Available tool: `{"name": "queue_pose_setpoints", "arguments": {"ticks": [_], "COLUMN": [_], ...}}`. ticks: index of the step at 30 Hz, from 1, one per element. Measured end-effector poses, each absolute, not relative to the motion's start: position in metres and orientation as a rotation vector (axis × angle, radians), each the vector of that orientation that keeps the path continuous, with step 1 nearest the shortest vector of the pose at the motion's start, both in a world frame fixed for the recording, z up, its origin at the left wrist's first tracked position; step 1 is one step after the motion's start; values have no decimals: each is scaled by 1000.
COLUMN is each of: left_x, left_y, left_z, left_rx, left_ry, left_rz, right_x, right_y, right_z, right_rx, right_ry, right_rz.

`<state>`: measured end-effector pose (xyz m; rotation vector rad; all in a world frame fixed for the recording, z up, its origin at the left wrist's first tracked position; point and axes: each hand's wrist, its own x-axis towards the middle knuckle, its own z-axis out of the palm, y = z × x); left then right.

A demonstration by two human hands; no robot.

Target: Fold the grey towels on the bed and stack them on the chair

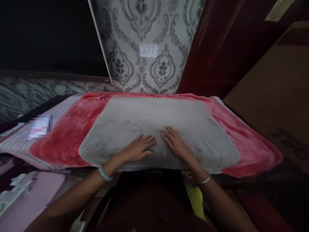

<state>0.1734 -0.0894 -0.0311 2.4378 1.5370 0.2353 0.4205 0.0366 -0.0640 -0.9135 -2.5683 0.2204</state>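
1. while the left hand [140,147] and the right hand [176,143] were laid palm down near the centre of the frame, a smoothing or pressing step was judged to be in hand on the grey fabric sheet [154,117].
2. the left hand was opened flat with loosely spread fingers, and nothing was gripped; the right hand, slightly blurred, was likewise opened out. the two were set apart, with a strip of grey between them.
3. the grey fabric sheet was spread across the middle of the frame over a red blanket [70,135], whose plush was left exposed at both sides.
4. for the next move, flat palms and light outward pressure seemed to be called for, since faint creases were seen beyond the fingertips and a mottled patch at the sheet's left.
5. counted were two hands, one grey sheet, one red blanket, one pale green bangle [105,174] lower left of centre and one silver bangle [205,179] lower right.
6. one dark screen [48,38] was shown upper left, one paper label [148,50] upper centre, and one cardboard box [272,83] at right.
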Motion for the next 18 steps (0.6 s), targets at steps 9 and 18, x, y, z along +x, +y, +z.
{"name": "queue_pose_setpoints", "arguments": {"ticks": [9,18], "left_x": [133,11], "left_y": [-75,-102], "left_z": [-46,-31], "left_rx": [2355,1890], "left_ry": [1839,2434], "left_rz": [172,97], "right_x": [392,391], "right_y": [30,27], "right_z": [-81,-85], "right_rx": [-933,-949], "right_ry": [-2768,-2748], "right_rz": [223,192]}}
